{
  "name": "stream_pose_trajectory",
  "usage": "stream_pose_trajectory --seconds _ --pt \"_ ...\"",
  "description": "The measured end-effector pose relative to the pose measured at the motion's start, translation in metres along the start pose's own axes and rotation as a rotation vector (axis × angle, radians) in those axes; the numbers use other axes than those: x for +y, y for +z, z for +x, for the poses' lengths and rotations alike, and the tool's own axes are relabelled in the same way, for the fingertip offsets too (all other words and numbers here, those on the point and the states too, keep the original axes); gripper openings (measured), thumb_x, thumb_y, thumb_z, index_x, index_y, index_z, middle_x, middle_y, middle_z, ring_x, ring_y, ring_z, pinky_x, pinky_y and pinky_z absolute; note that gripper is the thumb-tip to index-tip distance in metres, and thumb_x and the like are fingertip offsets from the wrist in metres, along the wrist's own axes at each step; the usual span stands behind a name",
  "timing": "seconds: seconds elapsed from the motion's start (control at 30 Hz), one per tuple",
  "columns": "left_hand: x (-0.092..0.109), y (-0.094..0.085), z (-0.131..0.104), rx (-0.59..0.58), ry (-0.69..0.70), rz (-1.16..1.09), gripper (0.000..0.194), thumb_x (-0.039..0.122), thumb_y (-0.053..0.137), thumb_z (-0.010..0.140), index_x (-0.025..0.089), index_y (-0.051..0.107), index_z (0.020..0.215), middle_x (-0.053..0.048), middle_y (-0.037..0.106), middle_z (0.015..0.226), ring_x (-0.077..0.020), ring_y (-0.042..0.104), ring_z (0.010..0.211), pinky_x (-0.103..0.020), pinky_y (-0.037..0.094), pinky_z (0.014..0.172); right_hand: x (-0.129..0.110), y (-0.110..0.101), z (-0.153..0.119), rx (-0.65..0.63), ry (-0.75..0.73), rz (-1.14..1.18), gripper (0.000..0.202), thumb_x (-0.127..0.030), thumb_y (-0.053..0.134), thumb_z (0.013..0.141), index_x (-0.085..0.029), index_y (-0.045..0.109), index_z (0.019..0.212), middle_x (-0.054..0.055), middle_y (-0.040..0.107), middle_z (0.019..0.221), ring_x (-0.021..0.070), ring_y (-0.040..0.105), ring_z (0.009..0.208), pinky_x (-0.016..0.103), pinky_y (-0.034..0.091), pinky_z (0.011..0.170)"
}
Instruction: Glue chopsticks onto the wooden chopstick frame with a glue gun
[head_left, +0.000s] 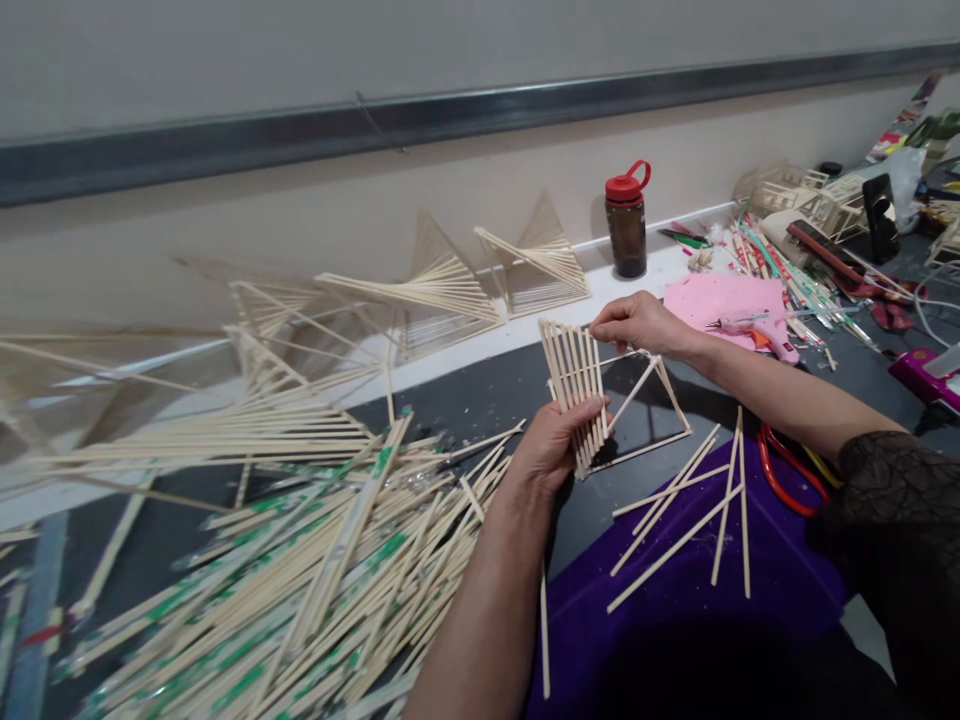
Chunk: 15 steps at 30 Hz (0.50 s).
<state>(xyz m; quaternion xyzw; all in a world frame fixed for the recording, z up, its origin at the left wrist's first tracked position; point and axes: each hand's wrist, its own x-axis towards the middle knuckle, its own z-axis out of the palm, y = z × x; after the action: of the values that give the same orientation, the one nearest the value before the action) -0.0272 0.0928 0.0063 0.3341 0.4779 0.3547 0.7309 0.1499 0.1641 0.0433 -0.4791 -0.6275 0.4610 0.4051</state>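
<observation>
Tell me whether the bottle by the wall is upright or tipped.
Upright: the bottle stands vertically near the wall, with its red lid on top.

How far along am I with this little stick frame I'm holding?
Partway, it seems. Done: a row of side-by-side sticks already spans one side. In hand: your left hand grips that row, and your right hand is at its top edge. Probably left: the frame's right-hand part is just open bars, and loose sticks lie on the purple surface.

Stick pile [300,580]: near end cut off, blue-grey strip [37,610] left of it cut off too; right of it, left hand [559,440] fingers partly hidden by slatted panel [574,375]
</observation>
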Motion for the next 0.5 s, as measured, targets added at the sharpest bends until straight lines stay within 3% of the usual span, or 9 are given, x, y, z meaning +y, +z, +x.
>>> stream_pose_trajectory --seconds 0.17,0.3,0.5 --pt "-0.001 -0.0009 0.0009 0.0 0.002 0.007 0.031 0.027 0.087 0.048 0.01 0.068 0.067 -0.002 0.064 0.049 -0.0106 0.056 0.04 -0.019 0.045 0.041 -0.0024 -0.0023 0.0011 -0.032 0.064 0.041 0.003 -0.014 0.071 0.074 -0.012 0.072 0.076 -0.004 0.06 0.058 0.0052 0.048 0.046 0.019 0.035 0.046" --pt "-0.0009 -0.0006 0.0008 0.003 0.01 0.021 0.032 0.028 0.087 0.047 0.01 0.068 0.066 -0.002 0.064 0.049 -0.01 0.055 0.04 -0.019 0.044 0.041 -0.003 -0.0042 0.003 -0.057 0.066 0.014 0.009 -0.017 0.071 0.075 -0.01 0.07 0.068 -0.007 0.052 0.048 0.0042 0.04 0.043 0.02 0.033 0.046" --pt "-0.0009 0.0008 0.0006 0.013 0.025 0.028 0.034 0.03 0.087 0.043 0.011 0.069 0.063 -0.001 0.063 0.048 -0.01 0.054 0.04 -0.02 0.042 0.04 -0.0003 -0.0044 0.0075 -0.071 0.096 0.031 0.01 -0.016 0.071 0.074 -0.01 0.069 0.066 -0.006 0.051 0.047 0.0047 0.039 0.043 0.021 0.029 0.046"
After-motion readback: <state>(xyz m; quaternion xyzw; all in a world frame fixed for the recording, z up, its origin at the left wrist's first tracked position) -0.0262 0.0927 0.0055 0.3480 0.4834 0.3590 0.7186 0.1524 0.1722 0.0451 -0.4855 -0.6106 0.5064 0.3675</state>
